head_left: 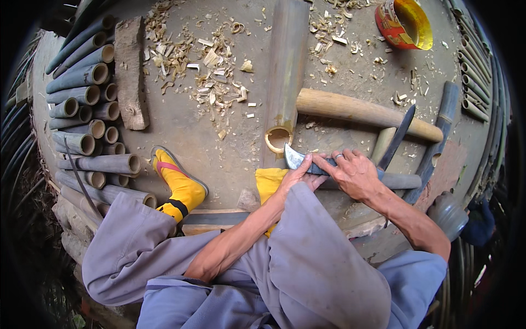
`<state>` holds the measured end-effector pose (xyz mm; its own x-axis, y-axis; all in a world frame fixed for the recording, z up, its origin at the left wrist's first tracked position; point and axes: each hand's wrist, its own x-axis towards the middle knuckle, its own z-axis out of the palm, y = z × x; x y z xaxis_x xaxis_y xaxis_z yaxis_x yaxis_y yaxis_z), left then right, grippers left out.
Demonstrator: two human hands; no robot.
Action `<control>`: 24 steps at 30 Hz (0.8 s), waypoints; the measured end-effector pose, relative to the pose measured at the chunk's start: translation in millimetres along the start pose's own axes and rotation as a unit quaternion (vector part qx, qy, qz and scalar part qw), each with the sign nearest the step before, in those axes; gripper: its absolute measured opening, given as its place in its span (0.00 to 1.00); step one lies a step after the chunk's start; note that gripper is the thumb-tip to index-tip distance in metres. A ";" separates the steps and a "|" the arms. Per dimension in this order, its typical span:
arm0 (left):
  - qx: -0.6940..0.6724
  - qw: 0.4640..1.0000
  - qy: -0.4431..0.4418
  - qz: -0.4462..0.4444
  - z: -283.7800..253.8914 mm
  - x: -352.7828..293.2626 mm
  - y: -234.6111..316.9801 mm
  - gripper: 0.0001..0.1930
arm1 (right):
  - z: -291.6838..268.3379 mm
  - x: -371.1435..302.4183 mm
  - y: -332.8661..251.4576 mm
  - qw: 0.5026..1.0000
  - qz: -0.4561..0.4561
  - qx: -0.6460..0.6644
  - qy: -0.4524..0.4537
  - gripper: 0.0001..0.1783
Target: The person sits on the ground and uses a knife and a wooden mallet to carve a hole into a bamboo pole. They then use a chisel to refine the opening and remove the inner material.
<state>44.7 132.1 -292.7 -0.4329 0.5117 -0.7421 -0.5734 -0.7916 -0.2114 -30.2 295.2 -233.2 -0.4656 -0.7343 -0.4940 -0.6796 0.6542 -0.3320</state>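
A hooked knife (295, 159) with a bright curved blade lies across both my hands, its tip at the open end of a bamboo tube (286, 60). My left hand (300, 178) is closed around the knife near the blade, thumb up against it. Around the dark handle, further right, my right hand (355, 174) is closed, a ring on one finger. The tube stretches away from me, and its cut rim (278, 140) shows a pale, notched edge. Part of the handle is hidden under my fingers.
Cut bamboo tubes (82, 96) are stacked at left beside a rough plank (131, 74). A wooden pole (367, 112) and a dark blade (399, 137) lie at right. Shavings (213, 57) litter the ground. A red-yellow container (392, 27) stands far right; my yellow-socked foot (181, 186) rests left.
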 end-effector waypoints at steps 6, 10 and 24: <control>0.106 0.978 0.143 -0.110 14.6 -26.0 31.0 0.21 | -15.0 16.4 -11.7 0.978 0.037 0.151 -0.140 0.35; 0.183 0.941 0.242 -0.150 18.4 -29.0 49.4 0.18 | 0.8 20.4 -36.1 0.947 0.116 0.267 -0.139 0.39; 0.558 0.805 0.162 -0.120 61.5 4.7 70.1 0.19 | 8.4 21.9 -54.3 0.883 0.300 0.353 0.070 0.29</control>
<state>-40.3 99.6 -271.9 -0.1161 0.3476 -0.9304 -0.9595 0.2027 0.1955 1.3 245.2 -232.7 -0.7207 -0.2000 -0.6638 0.2136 0.8468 -0.4871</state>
